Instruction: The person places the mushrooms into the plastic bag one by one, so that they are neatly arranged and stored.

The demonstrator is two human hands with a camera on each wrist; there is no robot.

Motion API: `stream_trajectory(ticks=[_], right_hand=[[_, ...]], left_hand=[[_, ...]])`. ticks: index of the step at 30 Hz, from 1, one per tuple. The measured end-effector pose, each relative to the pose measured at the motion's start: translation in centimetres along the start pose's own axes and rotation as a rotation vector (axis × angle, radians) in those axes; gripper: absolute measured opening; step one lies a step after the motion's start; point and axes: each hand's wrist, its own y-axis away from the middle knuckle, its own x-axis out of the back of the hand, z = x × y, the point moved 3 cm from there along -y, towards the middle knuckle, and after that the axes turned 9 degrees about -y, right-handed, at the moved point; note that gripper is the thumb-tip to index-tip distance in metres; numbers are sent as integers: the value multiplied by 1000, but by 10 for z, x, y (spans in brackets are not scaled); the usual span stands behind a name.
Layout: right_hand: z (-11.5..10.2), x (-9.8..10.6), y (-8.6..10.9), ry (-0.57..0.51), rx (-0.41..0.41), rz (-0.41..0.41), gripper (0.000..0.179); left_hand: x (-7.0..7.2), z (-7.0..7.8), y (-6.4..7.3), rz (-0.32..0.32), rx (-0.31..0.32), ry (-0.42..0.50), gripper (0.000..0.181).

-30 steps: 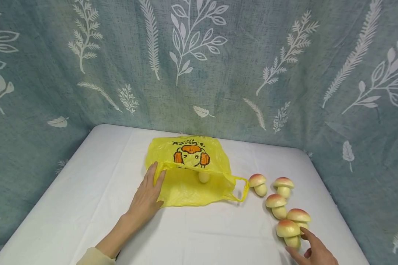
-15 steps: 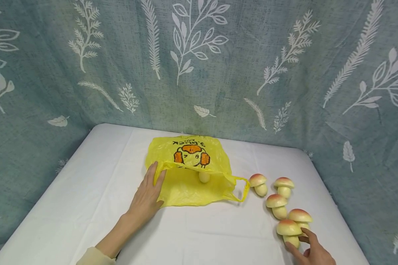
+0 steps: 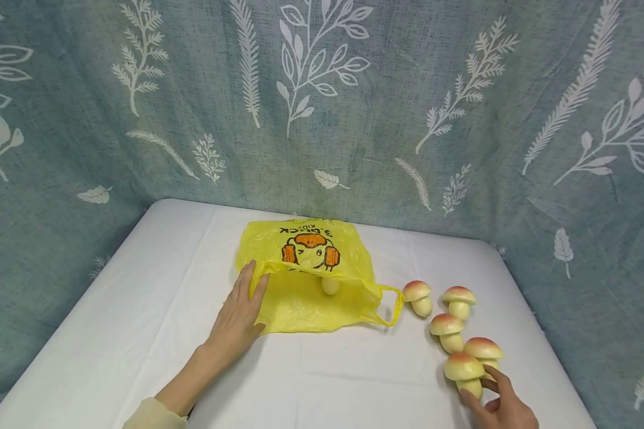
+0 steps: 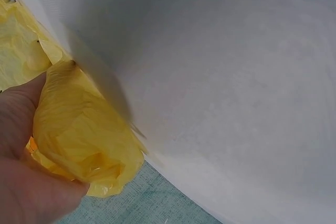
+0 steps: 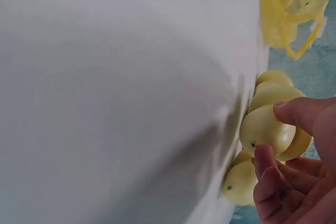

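Note:
A yellow plastic bag (image 3: 311,304) lies on its side with its mouth toward me, a duck printed on top. My left hand (image 3: 238,313) holds the left edge of its mouth; in the left wrist view the bag's crumpled film (image 4: 86,124) is between thumb and fingers. Inside the bag, the pale stem of a toy mushroom (image 3: 330,286) shows. My right hand (image 3: 501,399) pinches the stem of the nearest toy mushroom (image 3: 464,366), which has a yellow cap tinged red. In the right wrist view its round stem end (image 5: 268,129) sits between thumb and fingers.
Several similar mushrooms stand right of the bag, among them one by the bag's handle (image 3: 417,292) and another (image 3: 484,348) just behind the pinched one. A white cloth covers the table (image 3: 112,310). A green leaf-patterned curtain (image 3: 354,119) hangs behind and along the sides.
The fingers of my right hand have closed on the nearest mushroom, which has shifted slightly up and left in the head view. My left hand and the bag have stayed in place.

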Motion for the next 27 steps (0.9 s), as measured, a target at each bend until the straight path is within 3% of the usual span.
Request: stream_trajectory(ticks=[8, 20, 27], right_hand=[[-41, 0, 2, -74, 164, -18, 61], [-112, -19, -1, -258, 337, -106, 55], [-146, -41, -3, -322, 449, -188, 55]], left_hand=[[0, 0, 0, -8, 8, 21, 104], [0, 1, 0, -8, 2, 14, 106], [0, 0, 0, -9, 5, 1, 105]])
